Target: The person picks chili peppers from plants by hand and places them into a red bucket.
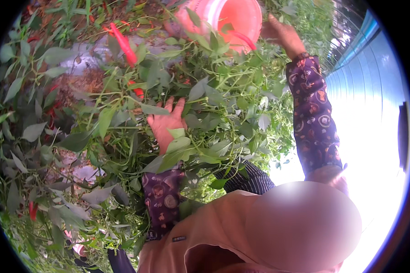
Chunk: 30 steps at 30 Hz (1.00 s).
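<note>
Pepper plants with green leaves surround both hands. My left hand (165, 123) reaches in among the leaves with two fingers stretched out and apart; foliage hides its other fingers, and nothing shows in it. A short red chili pepper (136, 90) hangs just beyond those fingers, and a longer red chili (124, 44) is farther up and left. My right hand (284, 37) is beside the mouth of a pinkish bucket (199, 14), its fingers extended but slightly blurred, no object visible in them. Another red chili (244, 40) is at the bucket's near rim.
More red chilies (33, 210) hang among the plants at lower left. Pale ground sheeting (79, 59) and dry litter show between stems. On the right runs a bright bluish wall or sheet (364, 82). A striped dark cloth (248, 176) shows below the leaves.
</note>
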### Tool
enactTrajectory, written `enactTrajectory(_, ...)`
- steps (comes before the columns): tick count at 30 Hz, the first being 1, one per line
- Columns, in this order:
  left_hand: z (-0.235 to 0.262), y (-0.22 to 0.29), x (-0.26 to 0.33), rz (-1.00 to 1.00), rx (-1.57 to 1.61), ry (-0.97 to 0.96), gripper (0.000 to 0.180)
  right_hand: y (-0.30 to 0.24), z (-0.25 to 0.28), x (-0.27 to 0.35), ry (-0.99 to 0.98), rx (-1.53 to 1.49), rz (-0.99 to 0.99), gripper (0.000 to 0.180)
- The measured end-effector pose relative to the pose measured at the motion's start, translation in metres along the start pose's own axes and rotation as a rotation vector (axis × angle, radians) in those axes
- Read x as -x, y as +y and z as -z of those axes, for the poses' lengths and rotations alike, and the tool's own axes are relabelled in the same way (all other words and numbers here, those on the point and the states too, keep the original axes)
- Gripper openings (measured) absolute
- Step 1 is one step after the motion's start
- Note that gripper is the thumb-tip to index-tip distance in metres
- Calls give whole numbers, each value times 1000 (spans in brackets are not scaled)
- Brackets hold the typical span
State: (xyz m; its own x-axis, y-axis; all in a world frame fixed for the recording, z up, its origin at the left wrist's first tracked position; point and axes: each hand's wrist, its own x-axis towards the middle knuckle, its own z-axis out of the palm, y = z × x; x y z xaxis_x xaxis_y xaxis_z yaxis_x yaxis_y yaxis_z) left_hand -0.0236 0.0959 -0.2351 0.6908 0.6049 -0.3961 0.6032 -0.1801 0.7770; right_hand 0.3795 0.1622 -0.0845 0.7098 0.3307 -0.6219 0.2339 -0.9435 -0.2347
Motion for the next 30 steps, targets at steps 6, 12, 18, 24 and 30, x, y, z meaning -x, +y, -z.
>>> enactTrajectory(6, 5, 1, -1, 5, 4, 30, 62, 9, -33, 41, -448, 432, -40, 65)
enactTrajectory(12, 4, 5, -3, 5, 22, -20, 51, 85, -17, 18, 133, -742, -74, 28)
enactTrajectory(18, 4, 1, -1, -13, 74, -16, 45, 98, 22, -45, 101, -827, -307, 39)
enactTrajectory(24, 7, 4, -1, 2, 82, -55, 45, -10, -78, -17, 164, 256, 639, 32)
enactTrajectory(30, 7, 1, 0, 3, 21, -72, 48, -67, -287, 2, -314, 427, 602, 49)
